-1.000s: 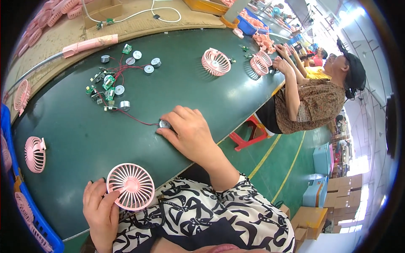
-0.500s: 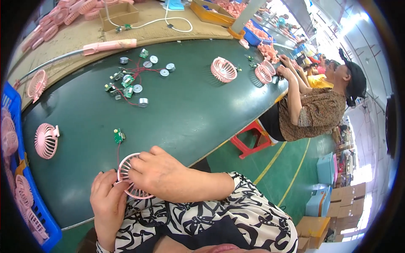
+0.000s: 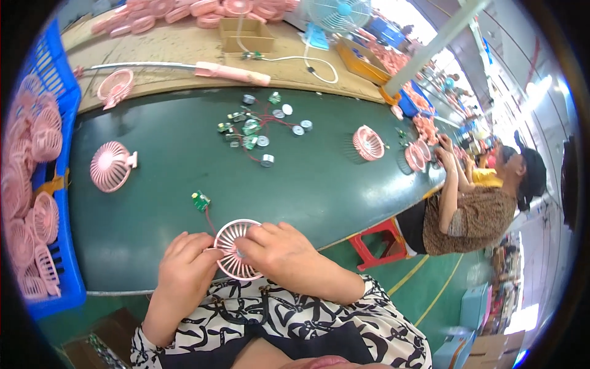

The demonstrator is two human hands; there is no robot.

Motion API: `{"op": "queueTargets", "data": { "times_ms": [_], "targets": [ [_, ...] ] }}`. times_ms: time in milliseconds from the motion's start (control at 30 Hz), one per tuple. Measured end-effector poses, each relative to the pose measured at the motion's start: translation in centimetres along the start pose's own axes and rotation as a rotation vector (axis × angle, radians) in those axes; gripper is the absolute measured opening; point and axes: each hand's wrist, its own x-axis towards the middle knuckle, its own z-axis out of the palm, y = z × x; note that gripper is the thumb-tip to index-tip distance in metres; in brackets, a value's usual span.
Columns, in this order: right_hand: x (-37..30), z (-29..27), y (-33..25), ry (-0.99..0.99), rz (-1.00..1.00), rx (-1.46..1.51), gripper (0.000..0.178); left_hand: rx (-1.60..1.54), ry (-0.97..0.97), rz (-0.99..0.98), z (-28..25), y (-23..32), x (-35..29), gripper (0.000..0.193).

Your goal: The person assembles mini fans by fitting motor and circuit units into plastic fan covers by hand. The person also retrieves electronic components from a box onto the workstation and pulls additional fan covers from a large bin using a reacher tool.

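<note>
A round pink slatted fan housing (image 3: 232,235) is held at the table's front edge, its open side up. My left hand (image 3: 184,269) grips its left rim between thumb and fingers. My right hand (image 3: 279,253) is closed, with its fingertips down inside the housing near its centre. A bit of grey shows under those fingertips, mostly hidden, so I cannot tell what it is. From the housing a thin red wire runs up to a small green circuit board (image 3: 200,200) lying on the dark green table (image 3: 178,163).
Small motors (image 3: 267,160) wired to circuit boards lie clustered mid-table. Pink housings rest at left (image 3: 110,167) and right (image 3: 369,144). A blue crate (image 3: 70,270) of pink parts stands left. A co-worker (image 3: 485,209) sits at right by a red stool (image 3: 382,245).
The view has shifted, showing more of the blue crate and the table's far side. My right fingers have moved from the housing's upper left part to its centre. My left hand keeps its grip.
</note>
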Motion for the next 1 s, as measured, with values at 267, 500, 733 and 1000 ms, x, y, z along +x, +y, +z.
{"op": "queueTargets", "data": {
  "times_ms": [267,500,733,1000],
  "targets": [
    [1.4,-0.5,-0.7,-0.077,-0.035,-0.038,0.027,-0.006,0.013,0.063,-0.3,-1.3,-2.0,0.024],
    [1.9,0.0,-1.2,-0.239,-0.104,-0.13,0.021,-0.003,0.004,0.081,0.2,-1.9,-3.5,0.024],
    [1.9,3.0,-1.5,-0.278,-0.179,-0.218,0.028,0.045,0.085,0.096,1.8,-3.8,-6.0,0.016],
    [1.9,5.3,-2.0,-0.135,-0.161,-0.113,0.033,-0.079,0.101,0.077,2.4,-5.0,-7.5,0.022]
  ]
}}
